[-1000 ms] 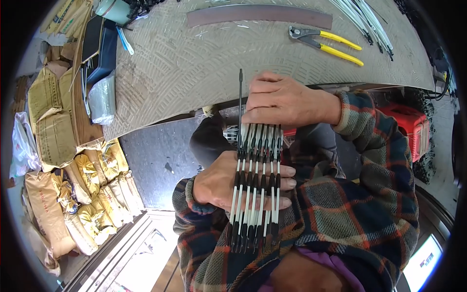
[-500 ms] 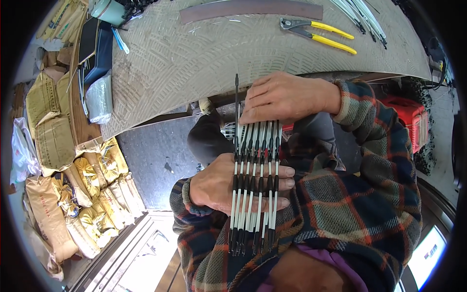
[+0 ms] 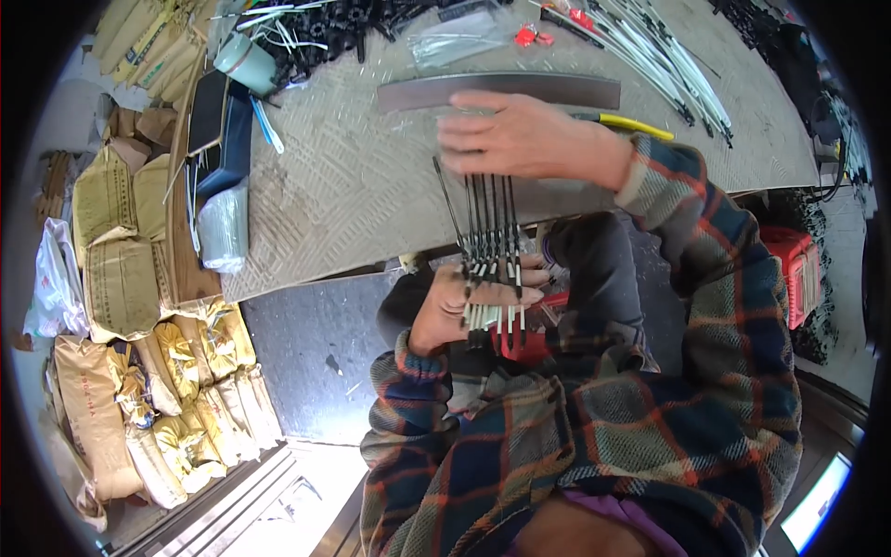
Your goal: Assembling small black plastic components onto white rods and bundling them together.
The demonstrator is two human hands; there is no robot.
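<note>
My left hand (image 3: 443, 311) holds a row of thin black-and-white rods (image 3: 492, 243) side by side, its fingers passing beneath them. The rods stand over the near edge of the table, and one at the left leans away from the others. My right hand (image 3: 524, 137) lies across their far ends with fingers stretched to the left, slightly blurred. It hides the tips of most rods. Just beyond it, a dark flat strip (image 3: 575, 89) rests on the table. Pincers with yellow handles (image 3: 639, 126) lie partly hidden behind the right hand and sleeve.
The grey table (image 3: 325, 176) carries a pile of black parts (image 3: 343, 28), loose white rods (image 3: 659, 70), a clear plastic packet (image 3: 459, 37) and a green cup (image 3: 246, 63). Brown paper packages (image 3: 97, 408) are stacked at left. A red crate (image 3: 789, 269) stands at right.
Both hands and the rods have moved away from my body, toward the table. My right hand has slid to the rods' far ends and its fingers have straightened. More of the table's far side shows.
</note>
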